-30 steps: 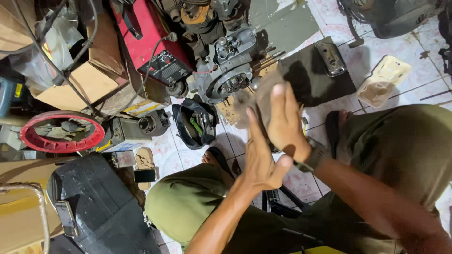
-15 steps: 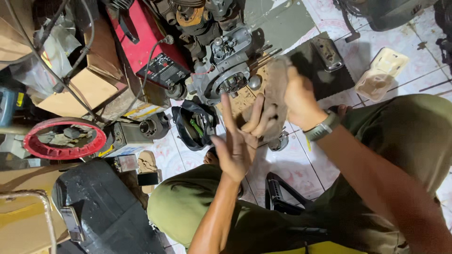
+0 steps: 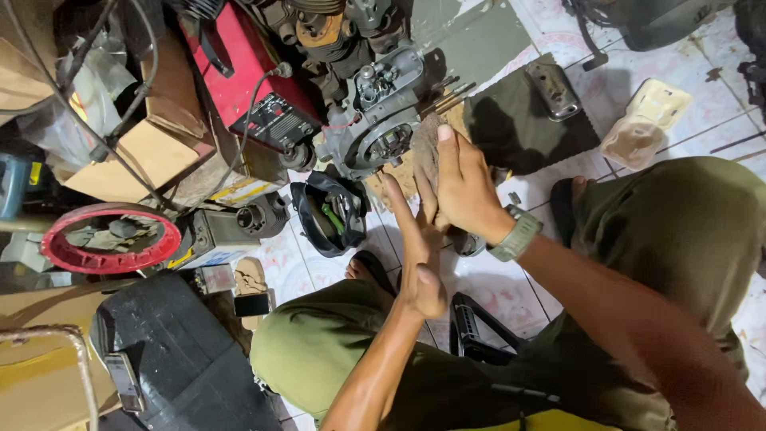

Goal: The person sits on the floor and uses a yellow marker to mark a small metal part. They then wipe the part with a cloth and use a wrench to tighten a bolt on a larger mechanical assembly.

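Note:
My right hand (image 3: 467,191), with a green watch on its wrist, lies flat over a brownish rag (image 3: 425,152) and presses it against the fingers of my left hand (image 3: 419,259). My left hand is raised with its fingers spread and pointing up, and it holds nothing. Both hands are above my knees, just in front of a grey engine block (image 3: 375,120) that sits on the tiled floor. Most of the rag is hidden under my right hand.
A red machine box (image 3: 239,80) stands left of the engine. A black bag of tools (image 3: 331,211), a red wheel rim (image 3: 112,239), a black case (image 3: 175,359), cardboard boxes (image 3: 152,152), a dark mat (image 3: 519,120) and a beige container (image 3: 646,124) surround me.
My hands have moved up towards the engine while rubbing together. The right hand slid the rag from the left palm up to the left fingers.

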